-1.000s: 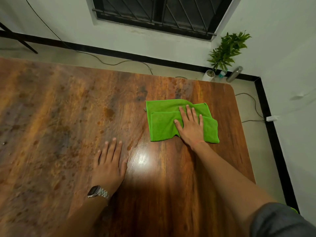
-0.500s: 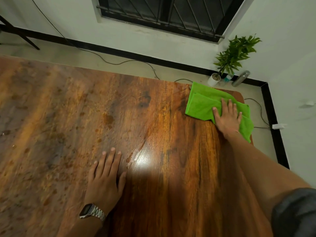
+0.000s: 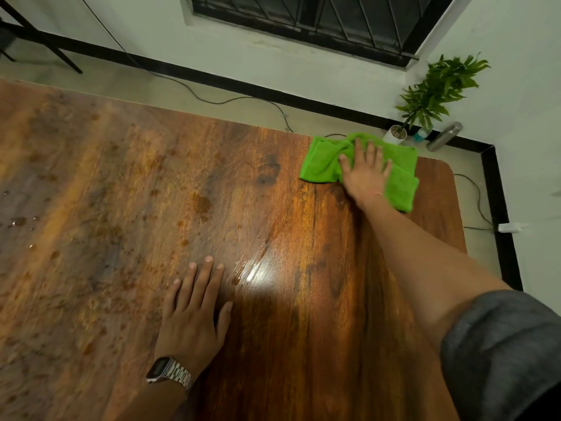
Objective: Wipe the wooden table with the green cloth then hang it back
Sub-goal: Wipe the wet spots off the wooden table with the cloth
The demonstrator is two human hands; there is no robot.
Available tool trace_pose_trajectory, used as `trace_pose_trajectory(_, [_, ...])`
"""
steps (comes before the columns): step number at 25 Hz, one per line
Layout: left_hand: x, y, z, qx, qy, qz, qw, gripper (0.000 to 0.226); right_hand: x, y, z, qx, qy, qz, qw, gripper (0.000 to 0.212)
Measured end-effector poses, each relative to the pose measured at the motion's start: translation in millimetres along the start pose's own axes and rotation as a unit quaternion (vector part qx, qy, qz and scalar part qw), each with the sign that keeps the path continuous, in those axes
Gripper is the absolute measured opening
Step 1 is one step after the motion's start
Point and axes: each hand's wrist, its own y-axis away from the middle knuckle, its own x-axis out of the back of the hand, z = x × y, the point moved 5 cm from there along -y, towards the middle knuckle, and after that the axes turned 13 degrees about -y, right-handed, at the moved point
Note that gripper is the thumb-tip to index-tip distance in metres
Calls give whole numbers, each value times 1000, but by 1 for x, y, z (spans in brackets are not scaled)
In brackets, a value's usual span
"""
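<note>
The green cloth (image 3: 321, 164) lies folded and bunched at the far edge of the wooden table (image 3: 127, 208), near its far right corner. My right hand (image 3: 364, 174) presses flat on the cloth with fingers spread, arm stretched out. Nearer to me, my left hand (image 3: 194, 311) rests flat on the bare wood, a metal watch on its wrist. Water drops and stains speckle the left and middle of the table; the right part looks darker and glossy.
Beyond the table, a potted plant (image 3: 437, 89) in a white pot and a steel bottle (image 3: 444, 136) stand in the room's corner. Cables (image 3: 212, 100) trail on the floor along the wall. A barred window (image 3: 318, 16) is above.
My right hand has slid the cloth from mid-table out to the far right corner, then leftwards along the far edge. My left hand stays planted on the wood.
</note>
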Motion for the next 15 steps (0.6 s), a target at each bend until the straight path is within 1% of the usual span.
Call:
trace_pose_trajectory(3, [1, 0, 0, 1, -3, -1, 1000, 65, -26, 23, -53, 62, 16, -26, 998, 75])
trace_pose_trajectory(7, [3, 0, 1, 0, -6, 5, 1000, 64, -49, 80, -90, 135, 30, -48, 989, 66])
trace_pose_trajectory(11, [2, 0, 1, 2, -8, 7, 1000, 63, -55, 153, -89, 187, 20, -76, 979, 61])
trace_pose_trajectory(15, [-1, -1, 1, -1, -16, 4, 1000, 64, -48, 233, -60, 210, 14, -87, 974, 59])
